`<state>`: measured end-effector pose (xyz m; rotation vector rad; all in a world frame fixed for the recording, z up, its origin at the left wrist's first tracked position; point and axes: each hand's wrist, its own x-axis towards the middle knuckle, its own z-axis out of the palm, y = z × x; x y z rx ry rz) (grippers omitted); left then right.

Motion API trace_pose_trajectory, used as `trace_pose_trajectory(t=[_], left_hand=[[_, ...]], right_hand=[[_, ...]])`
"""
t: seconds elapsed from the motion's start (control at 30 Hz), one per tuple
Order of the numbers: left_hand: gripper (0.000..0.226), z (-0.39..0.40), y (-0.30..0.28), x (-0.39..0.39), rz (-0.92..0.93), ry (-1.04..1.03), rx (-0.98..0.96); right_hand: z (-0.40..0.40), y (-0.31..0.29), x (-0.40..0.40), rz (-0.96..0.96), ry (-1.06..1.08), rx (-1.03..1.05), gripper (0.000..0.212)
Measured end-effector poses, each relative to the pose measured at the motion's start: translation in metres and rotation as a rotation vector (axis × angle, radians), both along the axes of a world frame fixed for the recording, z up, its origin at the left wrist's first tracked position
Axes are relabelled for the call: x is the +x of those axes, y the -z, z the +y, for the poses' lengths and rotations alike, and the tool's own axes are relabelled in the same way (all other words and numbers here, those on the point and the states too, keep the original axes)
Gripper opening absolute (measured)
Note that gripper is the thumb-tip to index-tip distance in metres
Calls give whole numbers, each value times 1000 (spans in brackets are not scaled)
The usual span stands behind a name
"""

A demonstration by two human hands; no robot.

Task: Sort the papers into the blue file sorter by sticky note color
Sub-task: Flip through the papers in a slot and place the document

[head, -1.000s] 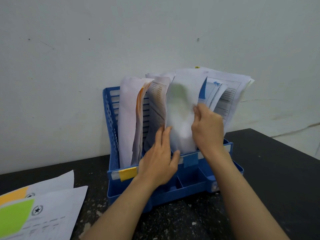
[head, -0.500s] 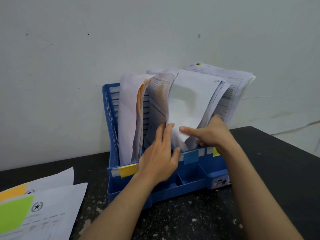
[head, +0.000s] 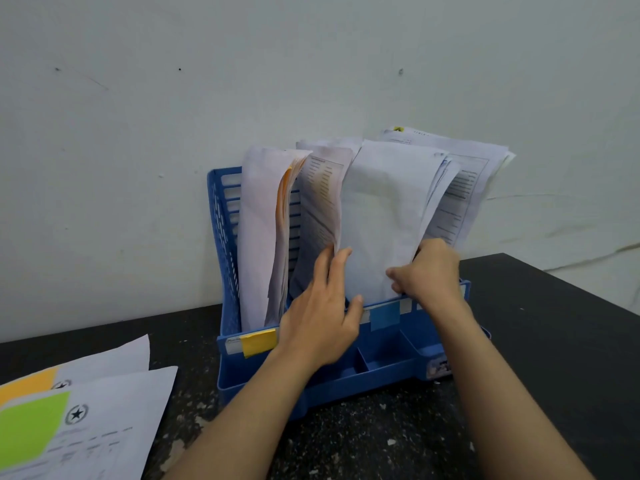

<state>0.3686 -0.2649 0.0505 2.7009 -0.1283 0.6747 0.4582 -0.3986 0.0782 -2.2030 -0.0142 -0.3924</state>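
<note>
The blue file sorter [head: 228,258] stands against the wall, its slots full of upright papers. A yellow sticky label [head: 259,342] and a blue sticky label [head: 384,315] mark its front rail. My left hand [head: 320,313] lies with straight fingers against the papers of the middle slot, holding them leftward. My right hand [head: 431,271] pinches the lower right edge of a white sheet [head: 381,216] standing in the slot behind the blue label. The sheet's sticky note is hidden.
At the lower left lie two loose papers on the black speckled table [head: 554,323], one with a green sticky note [head: 31,434], one with an orange sticky note [head: 27,384]. The sorter's front tray [head: 384,362] has small compartments.
My right hand slid down the white sheet from its middle to its lower edge, and the sheet went deeper into the slot. The left hand has hardly moved.
</note>
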Motion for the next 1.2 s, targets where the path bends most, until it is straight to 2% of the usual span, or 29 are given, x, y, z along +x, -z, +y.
trace_pose_trajectory(t=[0.17,0.3,0.5,0.6,0.73,0.83,0.93,1.03,1.2], left_hand=[[56,1,0,0,-6,8,9],[49,1,-2,-1,-18,35,5],[49,0,-11,-8,74,71,19],[59,3,-16,-17,177,108,47],[70,15,-18,-40,221,194,15],[69,32,-19,-67,176,249,-50],[66,57,-20,-104,134,219,-113],[59,91,-12,-148,103,153,-275],[50,148,16,-216,58,-69,-477]], right_hand=[[-1,-11,-5,74,-50,-8,48],[-6,-13,-16,-33,18,49,25],[-15,-17,-43,67,-44,67,21],[-18,-20,-53,13,-60,127,23],[-8,-20,-76,-78,-240,304,16],[9,-17,-94,-56,-382,423,11],[31,-14,-116,-32,-556,526,14],[60,-8,-142,11,-715,517,15],[112,19,-179,66,-891,375,14]])
